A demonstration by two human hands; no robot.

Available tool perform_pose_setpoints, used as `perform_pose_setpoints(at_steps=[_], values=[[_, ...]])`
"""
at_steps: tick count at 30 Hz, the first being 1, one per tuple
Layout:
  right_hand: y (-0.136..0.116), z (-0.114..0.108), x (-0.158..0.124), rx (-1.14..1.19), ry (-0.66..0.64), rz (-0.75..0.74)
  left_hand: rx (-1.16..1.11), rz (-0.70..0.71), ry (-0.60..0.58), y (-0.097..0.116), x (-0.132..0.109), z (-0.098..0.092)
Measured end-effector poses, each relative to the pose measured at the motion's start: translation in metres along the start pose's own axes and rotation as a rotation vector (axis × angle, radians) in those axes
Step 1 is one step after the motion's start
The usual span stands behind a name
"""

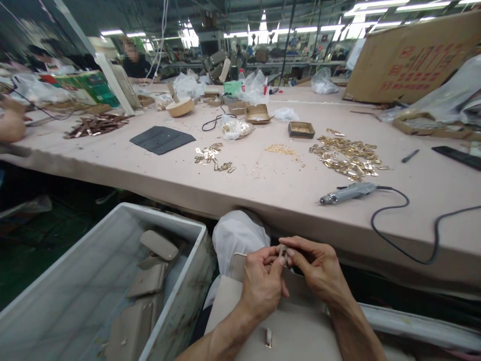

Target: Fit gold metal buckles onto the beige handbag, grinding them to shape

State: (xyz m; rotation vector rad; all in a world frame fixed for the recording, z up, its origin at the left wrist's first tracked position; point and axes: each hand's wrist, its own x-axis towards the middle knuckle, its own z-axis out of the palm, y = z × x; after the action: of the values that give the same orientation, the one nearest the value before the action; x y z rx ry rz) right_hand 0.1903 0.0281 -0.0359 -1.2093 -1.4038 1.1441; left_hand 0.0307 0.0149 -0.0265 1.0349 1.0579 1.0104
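On my lap lies a beige leather-like bag (pixel 296 331), with a small metal loop (pixel 268 338) standing on its lower part. My left hand (pixel 263 281) is closed over the bag, pinching a small beige piece with a metallic sheen (pixel 282 252). From the other side my right hand (pixel 317 263) pinches the same piece between thumb and fingertips. The fingers partly hide it, so its exact kind does not show. Both hands are just in front of the table edge, close to my knee in light cloth (pixel 240 233).
A grey plastic bin (pixel 205 240) with several beige bags (pixel 145 281) stands left. On the table (pixel 240 193) are an electric screwdriver (pixel 347 193) with its cord, gold metal plates (pixel 349 155), tiny gold parts (pixel 281 149) and a black pad (pixel 161 140). A carton (pixel 409 65) stands right.
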Motion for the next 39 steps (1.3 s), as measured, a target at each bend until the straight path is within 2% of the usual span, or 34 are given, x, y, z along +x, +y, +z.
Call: perform_pose_setpoints(at_steps=[8,14,21,30,39], values=[[0.002,0.006,0.004,0.008,0.082,0.058,-0.065,-0.042,0.035,0.0,-0.003,0.002],[0.005,0.004,0.004,0.088,0.061,0.135,-0.125,-0.101,0.062,0.003,-0.007,0.007],[0.006,0.005,0.002,0.075,0.074,0.086,-0.147,-0.061,0.077,-0.003,-0.002,0.007],[0.001,0.011,-0.002,-0.099,0.144,-0.114,-0.203,0.014,0.123,-0.02,0.006,0.006],[0.01,0.01,-0.003,-0.064,0.149,-0.039,-0.11,0.01,0.133,-0.026,0.008,0.006]])
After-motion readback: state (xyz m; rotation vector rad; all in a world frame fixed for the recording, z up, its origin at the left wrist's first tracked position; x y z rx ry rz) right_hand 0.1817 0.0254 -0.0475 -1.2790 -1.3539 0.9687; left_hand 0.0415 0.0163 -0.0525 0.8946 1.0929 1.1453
